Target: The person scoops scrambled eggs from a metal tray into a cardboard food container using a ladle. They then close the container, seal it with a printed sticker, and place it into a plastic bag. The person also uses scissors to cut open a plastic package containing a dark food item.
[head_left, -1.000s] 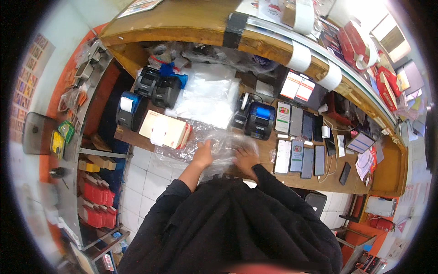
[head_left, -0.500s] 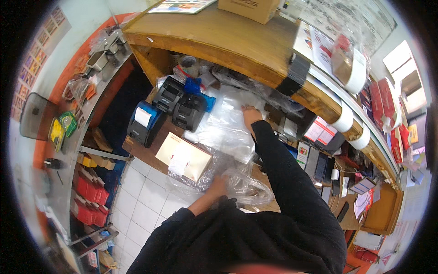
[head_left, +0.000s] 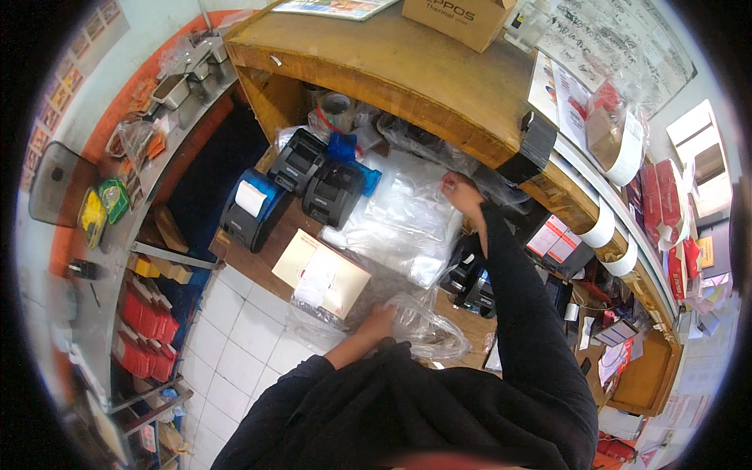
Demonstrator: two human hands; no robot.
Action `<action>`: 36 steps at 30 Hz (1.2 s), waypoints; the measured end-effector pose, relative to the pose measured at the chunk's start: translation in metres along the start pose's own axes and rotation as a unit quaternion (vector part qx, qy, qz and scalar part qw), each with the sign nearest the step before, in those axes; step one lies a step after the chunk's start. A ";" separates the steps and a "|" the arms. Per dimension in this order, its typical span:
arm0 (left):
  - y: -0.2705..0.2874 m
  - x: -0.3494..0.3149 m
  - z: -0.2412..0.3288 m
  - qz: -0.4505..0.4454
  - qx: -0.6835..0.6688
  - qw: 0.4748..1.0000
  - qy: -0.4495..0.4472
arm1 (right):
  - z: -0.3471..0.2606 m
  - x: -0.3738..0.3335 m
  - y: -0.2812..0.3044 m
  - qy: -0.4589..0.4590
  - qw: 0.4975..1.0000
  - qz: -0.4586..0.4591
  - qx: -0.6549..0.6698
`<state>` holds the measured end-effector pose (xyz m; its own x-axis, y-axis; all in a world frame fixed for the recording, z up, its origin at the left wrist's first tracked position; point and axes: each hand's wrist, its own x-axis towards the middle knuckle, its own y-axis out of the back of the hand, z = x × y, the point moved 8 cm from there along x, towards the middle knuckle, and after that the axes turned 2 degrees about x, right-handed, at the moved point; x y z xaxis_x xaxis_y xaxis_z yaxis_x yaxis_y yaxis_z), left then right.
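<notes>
My left hand point(head_left: 380, 323) is closed on a crumpled clear plastic bag point(head_left: 427, 329) near the counter's front edge. Just beyond that hand, a cream box point(head_left: 337, 278) with a white paper slip on top rests partly in the clear plastic. My right hand point(head_left: 462, 193) reaches to the far right edge of a stack of flat clear plastic bags point(head_left: 399, 207). Its fingers are curled together there, and whatever is between them is too small to make out. Left of the stack stand black receipt printers point(head_left: 329, 194), one with a white paper strip point(head_left: 251, 199) coming out.
A wooden shelf point(head_left: 376, 59) overhangs the counter, with a cardboard box point(head_left: 462, 19) on top. Rolls of tape point(head_left: 337, 110) sit beneath it. Dark devices point(head_left: 474, 282) and cables lie by my right arm. A steel side counter point(head_left: 184, 117) runs along the left.
My right hand has shifted right over the stack of plastic bags, and its fingers went from spread to curled. The left hand stays on the crumpled bag. The view has moved slightly.
</notes>
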<state>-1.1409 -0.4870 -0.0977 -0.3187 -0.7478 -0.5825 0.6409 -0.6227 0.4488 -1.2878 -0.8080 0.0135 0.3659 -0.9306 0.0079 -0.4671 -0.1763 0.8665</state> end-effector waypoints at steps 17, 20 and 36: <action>-0.065 0.047 -0.063 -0.025 0.031 0.998 -0.041 | -0.024 -0.009 -0.057 0.073 0.956 -0.031 -0.283; -0.066 0.046 -0.057 -0.003 0.038 0.999 -0.034 | -0.016 -0.008 -0.045 0.077 0.954 -0.017 -0.289; -0.018 -0.003 0.006 0.066 0.008 0.998 0.003 | -0.106 -0.279 0.079 0.060 0.939 0.335 -0.053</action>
<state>-1.1557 -0.4752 -0.1000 -0.2268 -0.8225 -0.5216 0.6661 -0.5217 0.5330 -1.3417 -0.5280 0.1322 0.1089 -0.7771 0.6198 -0.5448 0.4748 0.6911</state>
